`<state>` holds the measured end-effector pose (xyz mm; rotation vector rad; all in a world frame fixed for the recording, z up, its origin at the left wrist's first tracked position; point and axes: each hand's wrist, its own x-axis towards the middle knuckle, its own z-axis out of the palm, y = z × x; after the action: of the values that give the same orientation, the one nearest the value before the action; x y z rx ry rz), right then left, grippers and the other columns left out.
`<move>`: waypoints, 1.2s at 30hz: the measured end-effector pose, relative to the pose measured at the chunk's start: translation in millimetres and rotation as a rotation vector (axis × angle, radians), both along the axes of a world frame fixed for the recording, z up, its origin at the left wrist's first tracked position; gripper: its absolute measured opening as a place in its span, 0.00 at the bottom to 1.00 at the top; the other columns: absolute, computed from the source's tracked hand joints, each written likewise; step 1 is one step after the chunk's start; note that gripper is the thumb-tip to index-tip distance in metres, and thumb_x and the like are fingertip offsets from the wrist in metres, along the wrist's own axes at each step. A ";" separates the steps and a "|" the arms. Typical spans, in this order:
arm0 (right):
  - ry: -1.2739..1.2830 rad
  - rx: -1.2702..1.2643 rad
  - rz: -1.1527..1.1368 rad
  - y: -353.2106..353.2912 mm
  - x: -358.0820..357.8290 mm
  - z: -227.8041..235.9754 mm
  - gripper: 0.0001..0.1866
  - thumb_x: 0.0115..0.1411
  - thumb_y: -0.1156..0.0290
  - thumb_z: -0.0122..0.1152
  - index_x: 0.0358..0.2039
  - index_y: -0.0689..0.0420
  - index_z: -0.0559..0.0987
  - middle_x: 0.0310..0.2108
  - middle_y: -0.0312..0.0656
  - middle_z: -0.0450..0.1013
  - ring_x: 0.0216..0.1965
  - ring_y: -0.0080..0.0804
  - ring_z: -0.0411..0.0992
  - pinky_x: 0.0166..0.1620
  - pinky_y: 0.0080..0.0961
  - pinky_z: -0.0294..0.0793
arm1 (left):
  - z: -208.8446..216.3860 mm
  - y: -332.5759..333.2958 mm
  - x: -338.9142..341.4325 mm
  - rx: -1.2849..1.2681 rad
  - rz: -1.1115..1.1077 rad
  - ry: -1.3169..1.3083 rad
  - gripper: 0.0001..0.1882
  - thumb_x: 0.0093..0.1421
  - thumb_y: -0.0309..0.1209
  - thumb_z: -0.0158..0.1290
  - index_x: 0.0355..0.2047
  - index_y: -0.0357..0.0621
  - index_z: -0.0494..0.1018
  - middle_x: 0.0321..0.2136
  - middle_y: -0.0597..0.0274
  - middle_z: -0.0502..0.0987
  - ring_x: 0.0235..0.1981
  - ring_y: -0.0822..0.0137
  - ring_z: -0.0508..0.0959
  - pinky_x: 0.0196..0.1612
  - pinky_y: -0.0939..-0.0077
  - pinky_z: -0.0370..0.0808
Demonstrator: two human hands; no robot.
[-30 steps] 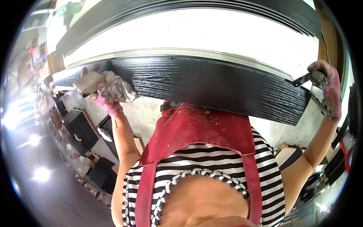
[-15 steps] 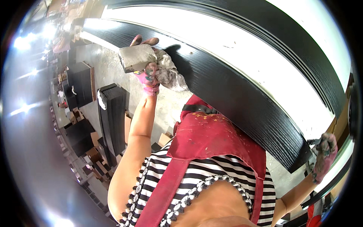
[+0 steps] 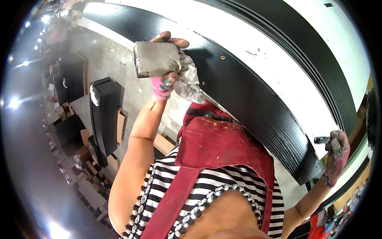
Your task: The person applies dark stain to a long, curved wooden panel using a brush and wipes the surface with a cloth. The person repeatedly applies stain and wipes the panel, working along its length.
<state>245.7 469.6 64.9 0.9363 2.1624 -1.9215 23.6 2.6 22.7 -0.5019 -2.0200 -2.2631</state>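
My left hand (image 3: pixel 162 85), in a stained pink glove, is closed around a grey rectangular block (image 3: pixel 156 57) and a crumpled whitish rag (image 3: pixel 188 83). Both are above the left part of a long black wood-grained board (image 3: pixel 248 85) in front of me. At the right end of that board, my right hand (image 3: pixel 338 155), also gloved in pink, grips a small brush with a black head (image 3: pixel 320 140). The brush head is over the white surface (image 3: pixel 274 67) beside the board; whether it touches cannot be made out. Small round holes show in the board's face.
Another grooved black panel (image 3: pixel 318 59) lies farther off across the white surface. To the left, stacked black boards (image 3: pixel 105 115) stand on the concrete floor (image 3: pixel 115 59), with cardboard pieces (image 3: pixel 120 126) around them. A red item (image 3: pixel 317 227) is at the lower right.
In the picture, my left hand with the block and rag has shifted slightly right. My right hand and brush have moved up and left, away from the board's end. The view has shifted too.
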 end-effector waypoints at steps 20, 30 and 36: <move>0.005 -0.057 0.463 -161.3 -219.0 3.7 0.15 0.57 0.63 0.62 0.37 0.62 0.79 0.25 0.33 0.71 0.25 0.17 0.65 0.30 0.15 0.61 | 2.8 -17.9 -2.2 -0.005 -0.274 0.052 0.43 0.40 0.47 0.72 0.52 0.41 0.66 0.39 0.52 0.78 0.37 0.60 0.80 0.39 0.67 0.79; -0.006 -0.025 0.420 -152.6 -212.6 0.2 0.13 0.57 0.65 0.62 0.37 0.62 0.79 0.24 0.34 0.70 0.23 0.18 0.65 0.29 0.15 0.62 | -14.0 -17.9 1.1 -0.060 -0.566 -0.069 0.32 0.47 0.40 0.67 0.50 0.38 0.70 0.39 0.43 0.79 0.38 0.51 0.83 0.39 0.63 0.80; -0.032 -0.011 0.349 -134.1 -195.0 -6.6 0.17 0.57 0.62 0.63 0.37 0.64 0.78 0.22 0.35 0.71 0.23 0.19 0.67 0.27 0.16 0.63 | -17.6 -2.8 -2.3 0.148 -0.389 0.243 0.39 0.41 0.44 0.71 0.52 0.43 0.68 0.39 0.47 0.79 0.36 0.54 0.83 0.36 0.68 0.81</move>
<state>50.6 335.5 58.3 0.5369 2.1242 -1.7357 21.3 -0.2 5.1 -1.1794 -1.7424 -2.3819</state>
